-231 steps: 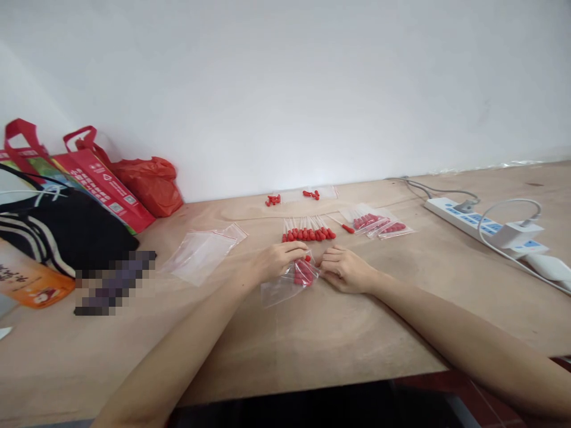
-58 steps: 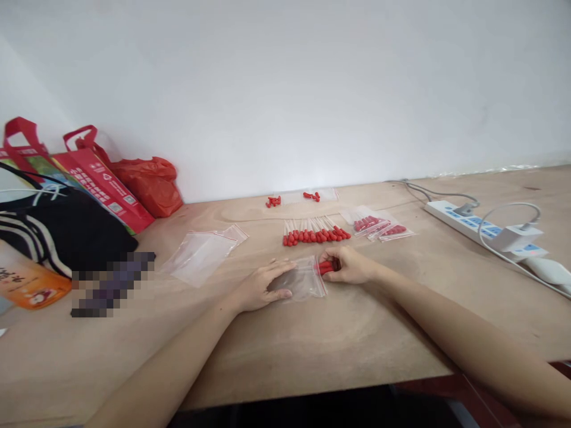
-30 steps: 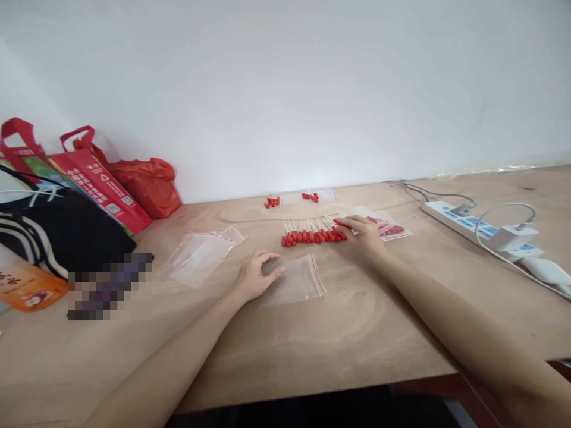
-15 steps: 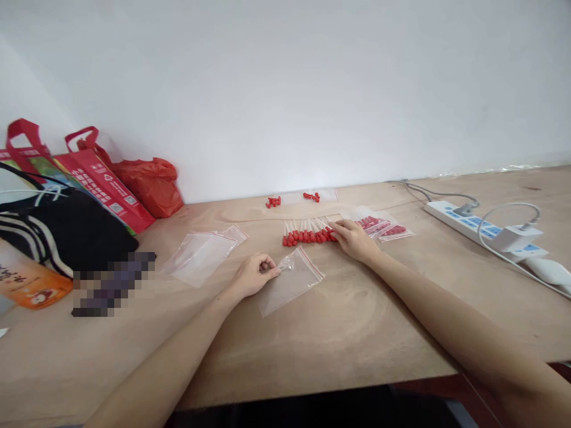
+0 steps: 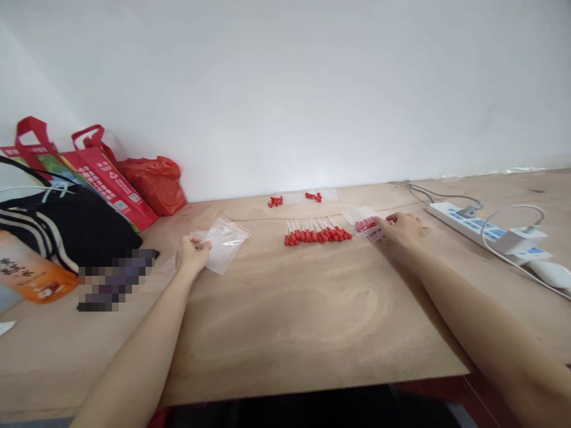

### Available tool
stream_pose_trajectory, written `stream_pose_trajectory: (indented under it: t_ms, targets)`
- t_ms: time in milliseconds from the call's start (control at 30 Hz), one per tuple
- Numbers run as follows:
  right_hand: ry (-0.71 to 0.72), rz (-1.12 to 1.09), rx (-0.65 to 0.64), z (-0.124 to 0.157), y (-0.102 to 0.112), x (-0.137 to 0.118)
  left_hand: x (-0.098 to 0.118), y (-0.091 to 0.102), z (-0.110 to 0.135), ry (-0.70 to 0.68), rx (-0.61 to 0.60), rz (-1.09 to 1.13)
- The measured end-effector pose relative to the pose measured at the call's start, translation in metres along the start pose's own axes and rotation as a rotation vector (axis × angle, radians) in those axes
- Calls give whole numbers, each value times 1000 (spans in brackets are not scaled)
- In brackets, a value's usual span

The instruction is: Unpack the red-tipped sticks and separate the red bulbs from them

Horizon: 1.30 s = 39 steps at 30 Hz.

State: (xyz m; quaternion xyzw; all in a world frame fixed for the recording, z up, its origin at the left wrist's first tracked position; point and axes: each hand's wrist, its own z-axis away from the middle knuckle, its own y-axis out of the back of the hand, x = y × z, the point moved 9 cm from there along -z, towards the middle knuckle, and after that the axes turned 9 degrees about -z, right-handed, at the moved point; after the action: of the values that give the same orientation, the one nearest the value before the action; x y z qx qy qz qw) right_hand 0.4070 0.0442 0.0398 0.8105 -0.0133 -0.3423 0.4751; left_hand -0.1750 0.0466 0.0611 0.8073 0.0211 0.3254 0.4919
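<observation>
My left hand (image 5: pixel 193 254), fingers curled, is closed on a clear zip bag (image 5: pixel 229 241) at the pile of flat bags on the left. My right hand (image 5: pixel 404 229) reaches over the filled zip bags (image 5: pixel 366 224) on the right, its fingers closed at their edge; the thumb's grip is partly hidden. Red heads show through the plastic of these bags. Between my hands lies a row of white sticks with red heads (image 5: pixel 316 233), heads toward me. Behind it, a few more red-headed pieces (image 5: pixel 275 201) lie near a clear bag (image 5: pixel 332 195) by the wall.
A white power strip (image 5: pixel 464 220) with plugs and cables lies at the right. On the left stand red shopping bags (image 5: pixel 107 184), a black striped bag (image 5: pixel 84 226) and an orange packet (image 5: pixel 38 279). A blurred dark object (image 5: pixel 118 279) lies in front. The wall (image 5: pixel 285 101) borders the wooden table (image 5: pixel 303 333).
My left hand has moved left with the clear bag from the middle to the bag pile. My right hand has left the row of sticks and shifted right to the filled bags.
</observation>
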Motion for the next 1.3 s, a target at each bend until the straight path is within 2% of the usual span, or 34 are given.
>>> stream_pose_trajectory:
  t_ms: [100, 200, 267, 367, 433, 500, 600, 667, 733, 767, 833, 867, 967, 1033, 1067, 1133, 1200, 1233, 1300]
  targets:
    - [-24, 15, -74, -1, -8, 1, -11, -2, -2, 33, -61, -285]
    - [-57, -3, -118, -2, -14, 3, -6, -3, 6, 1, -104, -450]
    - [-65, -18, -135, -4, -17, 4, 6, 2, 13, -74, -36, -499]
    - [-48, -38, -135, -5, -20, 5, 35, 2, 26, -319, 41, -464]
    - [-44, -85, -96, -4, -17, 5, 51, -11, 35, -479, -41, -426]
    - [-36, -186, -17, -3, -9, 3, 55, -29, 42, -539, -175, -436]
    - [-10, -388, 145, 0, 9, 0, 48, -52, 46, -496, -363, -500]
    - [13, -524, 230, 1, 22, -3, 43, -60, 47, -473, -434, -523]
    - [68, -688, 253, 4, 30, -11, 41, -61, 46, -462, -459, -528]
    - [105, -785, 225, 6, 32, -17, 41, -61, 47, -456, -463, -526]
    - [181, -988, 84, 16, 26, -35, 42, -56, 47, -446, -445, -514]
    - [205, -1079, -30, 23, 20, -46, 45, -52, 48, -447, -410, -501]
    - [251, -1238, -404, 62, -3, -82, 63, -29, 51, -484, -172, -393]
    - [252, -1251, -665, 95, -20, -103, 78, -12, 59, -549, -16, -264]
    - [257, -1261, -788, 112, -26, -113, 86, -7, 66, -598, 25, -194]
    - [276, -1269, -1029, 144, -37, -129, 104, -1, 85, -718, 27, -72]
    - [287, -1236, -1204, 167, -46, -138, 123, 0, 109, -840, -39, 10]
    - [283, -1215, -1254, 175, -51, -140, 132, -2, 123, -891, -97, 26]
    - [248, -1179, -1271, 180, -60, -140, 147, -9, 152, -994, -256, 32]
